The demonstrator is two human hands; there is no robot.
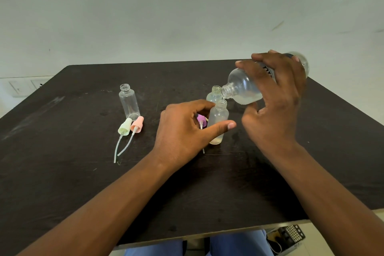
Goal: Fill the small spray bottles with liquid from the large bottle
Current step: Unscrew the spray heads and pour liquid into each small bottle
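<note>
My right hand [276, 97] grips the large clear bottle [245, 87], tilted so that its open neck is just above the mouth of a small frosted spray bottle [218, 118]. That small bottle stands upright with a little liquid at its bottom, and my left hand [182, 131] holds it between thumb and fingers. A second small open bottle [214, 94] stands right behind it. A third small clear bottle [129, 102] stands apart at the left with no cap. A purple spray cap [201, 119] lies partly hidden behind my left hand.
A green spray cap [124, 127] and a pink spray cap [137, 124] with dip tubes lie on the dark table [72, 151] in front of the left bottle. A white wall rises behind the table. A dark device [288, 235] lies on the floor below the near edge.
</note>
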